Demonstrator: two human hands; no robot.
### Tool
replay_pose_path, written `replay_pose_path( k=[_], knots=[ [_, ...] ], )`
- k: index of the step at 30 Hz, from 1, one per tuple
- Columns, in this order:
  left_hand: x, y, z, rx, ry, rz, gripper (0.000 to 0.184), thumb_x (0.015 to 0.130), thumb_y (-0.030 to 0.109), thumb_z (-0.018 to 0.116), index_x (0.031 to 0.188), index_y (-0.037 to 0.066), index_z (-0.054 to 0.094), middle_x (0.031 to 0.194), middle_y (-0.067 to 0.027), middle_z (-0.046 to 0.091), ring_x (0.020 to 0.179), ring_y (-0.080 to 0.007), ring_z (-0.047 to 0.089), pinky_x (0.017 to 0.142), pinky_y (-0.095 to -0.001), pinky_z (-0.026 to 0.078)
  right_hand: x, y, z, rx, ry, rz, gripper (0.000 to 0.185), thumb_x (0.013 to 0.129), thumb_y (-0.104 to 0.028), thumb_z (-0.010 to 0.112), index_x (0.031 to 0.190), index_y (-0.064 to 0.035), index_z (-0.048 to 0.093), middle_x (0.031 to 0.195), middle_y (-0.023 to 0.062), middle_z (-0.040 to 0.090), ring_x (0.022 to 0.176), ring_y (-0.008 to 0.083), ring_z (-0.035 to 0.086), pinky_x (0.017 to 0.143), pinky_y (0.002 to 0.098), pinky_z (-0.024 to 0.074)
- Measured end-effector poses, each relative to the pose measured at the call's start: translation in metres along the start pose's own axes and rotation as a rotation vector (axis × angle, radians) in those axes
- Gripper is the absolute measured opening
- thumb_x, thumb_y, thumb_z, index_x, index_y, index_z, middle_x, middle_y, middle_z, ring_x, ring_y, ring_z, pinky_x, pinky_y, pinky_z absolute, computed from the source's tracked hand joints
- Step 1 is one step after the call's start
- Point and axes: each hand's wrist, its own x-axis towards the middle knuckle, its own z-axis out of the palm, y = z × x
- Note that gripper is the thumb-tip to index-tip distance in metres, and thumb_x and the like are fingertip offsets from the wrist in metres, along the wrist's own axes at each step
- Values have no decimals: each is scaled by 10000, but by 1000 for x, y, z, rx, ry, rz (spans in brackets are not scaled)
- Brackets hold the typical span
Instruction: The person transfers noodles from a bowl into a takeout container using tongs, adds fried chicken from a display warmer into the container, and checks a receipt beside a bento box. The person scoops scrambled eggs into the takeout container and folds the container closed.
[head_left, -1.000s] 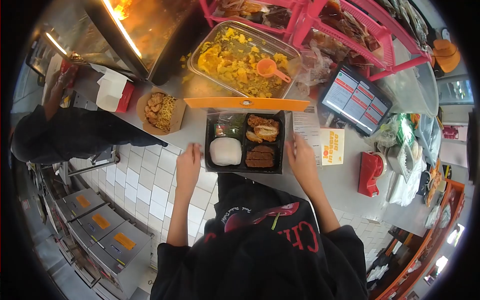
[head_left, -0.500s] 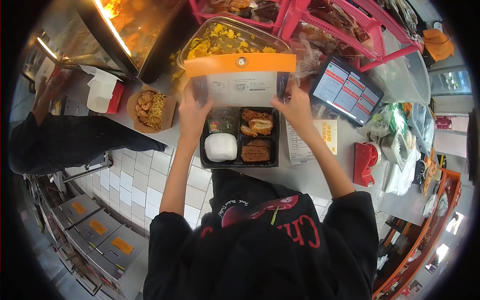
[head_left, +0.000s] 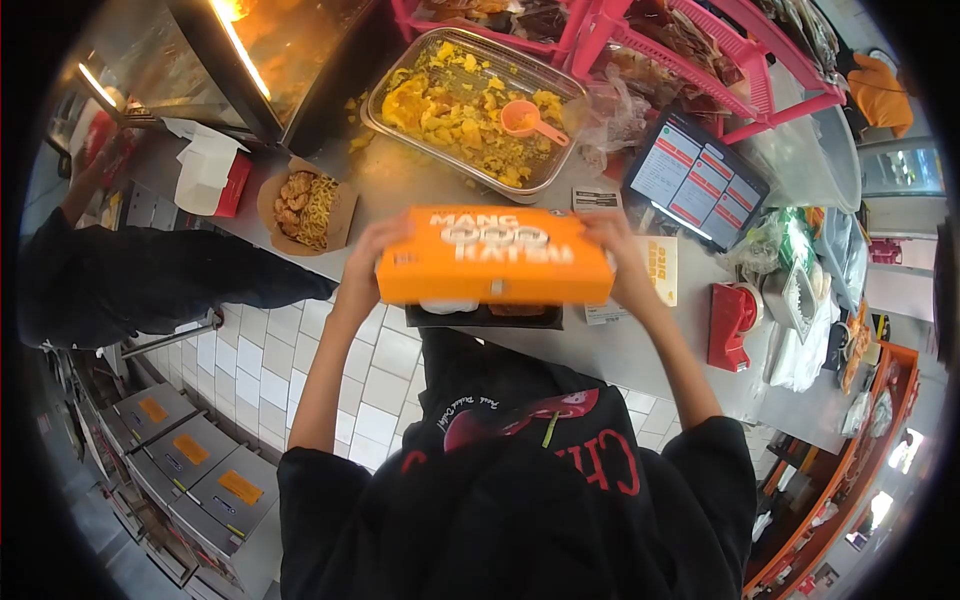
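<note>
At the left, a co-worker (head_left: 150,265) in black is seen beside the counter (head_left: 640,345), and a red-and-white carton (head_left: 203,190) and a noodle box (head_left: 343,218) are left open and untouched. By the left hand (head_left: 368,262) the near-left edge of the lid (head_left: 495,258) is gripped, with the fingers closed around it, somewhat blurred. The lid, held upright behind the black tray (head_left: 485,320) half a second ago with its pale underside showing, has been swung forward and down, so that its orange printed top is now turned up. The food in the tray is thereby mostly hidden; only slivers of a white item (head_left: 450,304) and a brown piece (head_left: 515,310) are left showing along the front. Whether the tray's rim is touched by the lid cannot be told. The lid's right end is gripped by the right hand (head_left: 622,262), likewise closed on it. Past that hand a receipt (head_left: 606,315), a card (head_left: 660,270), a tablet (head_left: 695,178) and a red tape dispenser (head_left: 733,330) are left undisturbed.
</note>
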Motion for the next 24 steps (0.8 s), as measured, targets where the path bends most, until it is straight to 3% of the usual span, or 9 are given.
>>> replay_pose_path(
  k=[2, 4, 6, 8, 11, 14, 15, 18, 24],
  knots=[
    [-24, -14, -3, -22, -74, 45, 371, 718, -47, 589, 1053, 112, 573, 1224, -106, 502, 1204, -279, 439, 970, -365, 397, -28, 5, 15, -134, -90, 21, 464, 710, 124, 490, 1132, -70, 508, 1234, 156, 443, 1175, 314, 435, 943, 373, 407],
    [-41, -17, -11, 428, -335, 197, 378, 732, -53, 542, 1056, 136, 592, 1276, -78, 473, 1226, -286, 413, 997, -373, 374, -42, 0, 22, -265, -178, 46, 501, 702, 127, 488, 1151, -94, 511, 1258, 150, 424, 1218, 313, 394, 977, 396, 378],
    [-53, -11, -9, 498, -377, 140, 413, 741, -52, 488, 1079, 160, 598, 1307, -40, 453, 1236, -295, 397, 981, -374, 376, -48, -10, 26, -435, -174, 66, 540, 713, 120, 455, 1199, -112, 500, 1278, 149, 409, 1238, 324, 372, 983, 397, 372],
    [-60, 3, -5, 406, -259, -179, 333, 831, 8, 455, 1100, 142, 598, 1268, -91, 471, 1218, -286, 414, 918, -364, 410, -54, -26, 31, -450, -135, 104, 496, 768, 51, 460, 1236, -114, 481, 1248, 155, 441, 1170, 325, 443, 904, 391, 419],
    [-68, 30, 10, 210, 9, -399, 263, 876, 101, 493, 1123, 109, 583, 1189, -149, 493, 1173, -278, 446, 818, -325, 453, -52, -57, 43, -103, -199, 619, 410, 879, -131, 492, 1279, -106, 408, 1019, 164, 559, 880, 307, 578, 721, 399, 454],
    [-66, 52, 16, 43, 52, -712, 330, 882, 242, 545, 1140, 37, 556, 1106, -174, 507, 1044, -251, 525, 777, -292, 470, -51, -74, 51, 319, 34, 775, 411, 901, -217, 511, 1272, -79, 400, 828, 145, 582, 723, 244, 589, 658, 341, 464],
    [-68, 53, 18, 41, 50, -710, 330, 882, 242, 545, 1140, 37, 556, 1106, -174, 507, 1044, -251, 525, 777, -292, 470, -58, -70, 61, 323, 141, 807, 390, 906, -262, 515, 1204, -20, 450, 772, 142, 582, 701, 184, 582, 627, 305, 469],
    [-72, 52, 18, 7, 128, -950, 409, 858, 263, 590, 1131, -35, 533, 1050, -155, 555, 918, -218, 573, 773, -279, 470, -69, -57, 73, 303, 90, 895, 445, 878, -326, 544, 1103, 57, 520, 776, 167, 615, 731, 238, 608, 657, 323, 463],
    [-71, 44, -2, -442, 78, -1228, 518, 811, 325, 652, 1079, -101, 532, 913, -151, 619, 867, -171, 598, 789, -285, 468, -62, -52, 63, 800, 175, 1118, 429, 838, -383, 600, 888, 43, 577, 779, 82, 625, 746, 114, 554, 640, 267, 439]
  ],
)
